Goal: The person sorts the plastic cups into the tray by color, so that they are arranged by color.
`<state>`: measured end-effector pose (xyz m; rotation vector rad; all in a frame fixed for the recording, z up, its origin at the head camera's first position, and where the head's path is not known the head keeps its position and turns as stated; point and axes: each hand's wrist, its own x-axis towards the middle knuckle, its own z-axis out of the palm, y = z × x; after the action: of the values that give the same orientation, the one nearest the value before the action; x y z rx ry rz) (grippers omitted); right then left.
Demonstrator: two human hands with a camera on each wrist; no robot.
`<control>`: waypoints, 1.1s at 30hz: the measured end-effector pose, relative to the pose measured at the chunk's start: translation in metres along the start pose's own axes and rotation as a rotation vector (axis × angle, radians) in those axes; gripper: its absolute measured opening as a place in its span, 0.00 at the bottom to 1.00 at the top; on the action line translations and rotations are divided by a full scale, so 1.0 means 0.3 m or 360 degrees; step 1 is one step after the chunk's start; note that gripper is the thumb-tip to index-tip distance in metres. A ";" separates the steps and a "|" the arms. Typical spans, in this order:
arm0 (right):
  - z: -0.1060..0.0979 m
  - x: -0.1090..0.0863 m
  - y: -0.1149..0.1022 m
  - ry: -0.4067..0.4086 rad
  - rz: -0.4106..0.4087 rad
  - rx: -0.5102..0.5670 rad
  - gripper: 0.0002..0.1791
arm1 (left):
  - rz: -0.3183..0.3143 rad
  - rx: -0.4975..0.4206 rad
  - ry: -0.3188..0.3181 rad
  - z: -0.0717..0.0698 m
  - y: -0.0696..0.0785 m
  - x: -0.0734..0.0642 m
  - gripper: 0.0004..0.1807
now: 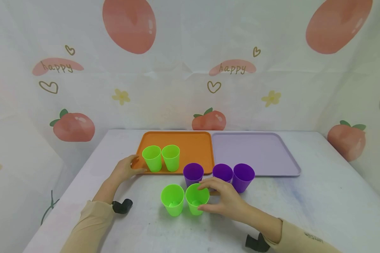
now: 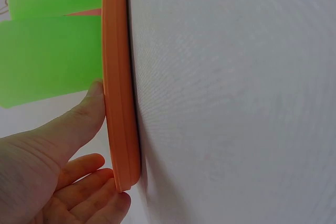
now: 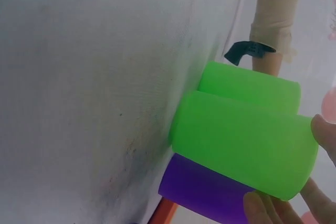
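Observation:
My left hand [image 1: 125,169] grips the front left corner of the orange tray [image 1: 193,151], its thumb at the front rim [image 2: 116,103] and fingers bent at the left edge. Two light green cups stand upright in that tray, a left one [image 1: 152,160] and one to its right [image 1: 171,158]. Around the right side of another green cup [image 1: 194,202] on the table, my right hand [image 1: 226,200] has thumb and fingers spread. In the right wrist view its thumb is right at the rim. A further green cup [image 1: 172,200] stands just left.
Behind the right hand stand three purple cups: one [image 1: 192,174] before the orange tray, one [image 1: 222,171] partly hidden by the hand, and one [image 1: 243,177] beside it. A pale lilac tray [image 1: 253,153] adjoins the orange tray. A printed cloth [image 1: 168,84] hangs behind the table.

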<state>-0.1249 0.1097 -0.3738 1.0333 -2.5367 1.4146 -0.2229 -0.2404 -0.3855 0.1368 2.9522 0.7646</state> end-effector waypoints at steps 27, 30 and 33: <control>-0.141 -0.021 -0.046 0.0082 -0.0139 -0.0118 0.24 | 0.0003 -0.0010 -0.0002 0.001 -0.004 0.000 0.39; -0.162 -0.019 -0.053 0.0091 -0.0159 -0.0121 0.24 | -0.0001 -0.0012 -0.0002 0.001 -0.004 -0.001 0.39; -0.184 -0.014 -0.062 0.0106 -0.0194 -0.0128 0.25 | -0.0009 -0.0009 -0.0003 0.001 -0.003 0.000 0.39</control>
<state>-0.1254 0.1480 -0.3297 1.0881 -2.4175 1.2830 -0.2228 -0.2411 -0.3861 0.1289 2.9467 0.7719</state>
